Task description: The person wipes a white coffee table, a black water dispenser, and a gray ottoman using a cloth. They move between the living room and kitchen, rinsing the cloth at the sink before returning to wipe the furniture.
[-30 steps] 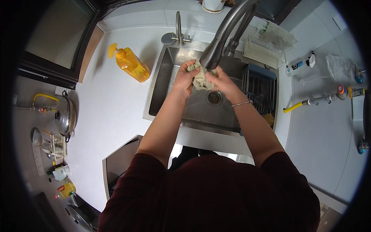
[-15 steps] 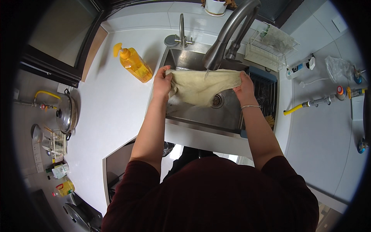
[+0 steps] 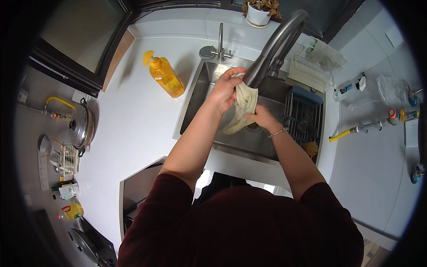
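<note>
Over the steel sink [image 3: 190, 100], I hold a damp cream cloth [image 3: 244, 100] hanging bunched in vertical folds beside the spray head of the large pull-down faucet [image 3: 257, 71]. My left hand [image 3: 223, 91] grips its upper end, near the spout. My right hand [image 3: 261, 116], lower and to the right, is closed on the cloth's lower part, over the drain, which the cloth partly hides. A grey-blue and steel drying rack [image 3: 307, 100] sits in the sink's right side, a little beyond my right hand.
An orange pump bottle [image 3: 167, 82] stands left of the sink. Behind are a slim second faucet [image 3: 220, 44] and a potted plant [image 3: 258, 15]. A lidded pot [image 3: 81, 129] is at far left; a yellow hose with valves [image 3: 340, 135] runs along the right.
The cloth was bunched, then stretched wide between both hands, and now hangs gathered vertically. My left hand has moved up and right; my right hand has moved down and left.
</note>
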A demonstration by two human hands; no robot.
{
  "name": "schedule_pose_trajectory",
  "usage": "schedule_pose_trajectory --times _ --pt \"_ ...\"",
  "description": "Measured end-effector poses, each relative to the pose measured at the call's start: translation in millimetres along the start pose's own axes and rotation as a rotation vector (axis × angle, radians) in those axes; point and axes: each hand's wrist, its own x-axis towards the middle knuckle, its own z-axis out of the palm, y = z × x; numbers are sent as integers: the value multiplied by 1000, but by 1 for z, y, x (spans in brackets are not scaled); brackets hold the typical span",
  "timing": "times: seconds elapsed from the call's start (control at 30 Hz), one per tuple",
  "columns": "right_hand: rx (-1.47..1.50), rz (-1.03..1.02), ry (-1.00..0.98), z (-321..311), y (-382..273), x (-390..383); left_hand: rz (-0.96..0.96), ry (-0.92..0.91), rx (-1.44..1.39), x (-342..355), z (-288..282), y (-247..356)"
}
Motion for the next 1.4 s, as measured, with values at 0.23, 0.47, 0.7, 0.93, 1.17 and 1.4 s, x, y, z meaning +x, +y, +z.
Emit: schedule_pose_trajectory --times 0.23,0.47,0.7,0.93,1.17,1.4 --pt "1017 169 404 -9 -20 -8 145 381 627 31 -98 -35" --pt "252 -42 414 20 -25 7 -390 282 -379 27 -60 -105" --pt "-535 -257 371 62 -93 -21 -309 -191 -765 40 -53 -105" --pt "-416 457 447 10 -86 52 -94 310 -495 50 -34 -130" --pt "-404 -238 498 58 -77 18 -114 107 -605 63 -78 -130" --pt "-519 -420 484 25 -68 3 -392 26 -676 46 -25 -86"
